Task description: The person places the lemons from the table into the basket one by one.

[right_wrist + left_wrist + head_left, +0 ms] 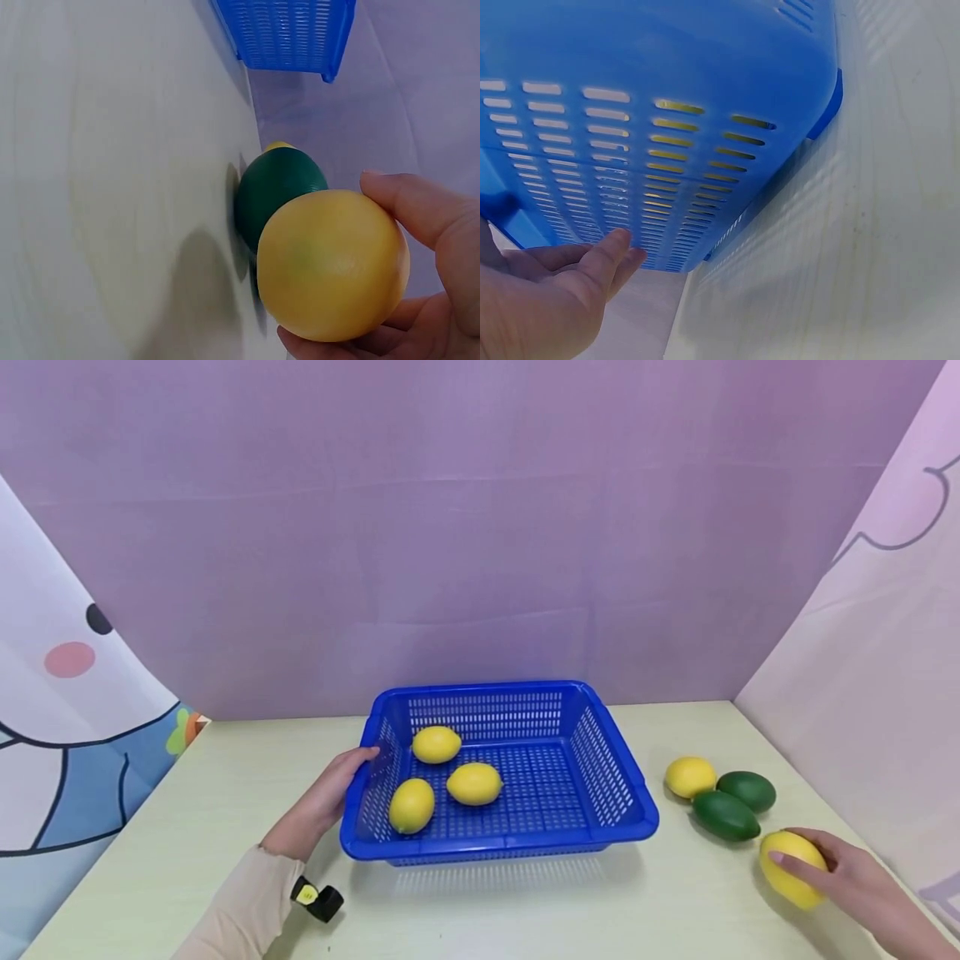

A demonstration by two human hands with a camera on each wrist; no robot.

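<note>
A blue plastic basket (504, 842) with slotted walls holds three lemons: one at the back (437, 745), one in the middle (475, 784) and one near the front left corner (412, 807). My left hand (335, 792) grips its left rim; in the left wrist view the fingers (604, 259) lie against the outer wall. At the right, my right hand (851, 872) holds another lemon (793, 868) between thumb and fingers, seen end-on in the right wrist view (334, 266). Just beyond it lie two dark green fruits (726, 816) (747, 791), lemon-shaped, and a lemon (690, 777).
The pale table (517, 918) ends at a purple cloth backdrop (480, 543). Printed cloth hangs at the left (82, 718) and pale cloth at the right (885, 693), close by my right hand. A black strap device (318, 899) sits at my left wrist.
</note>
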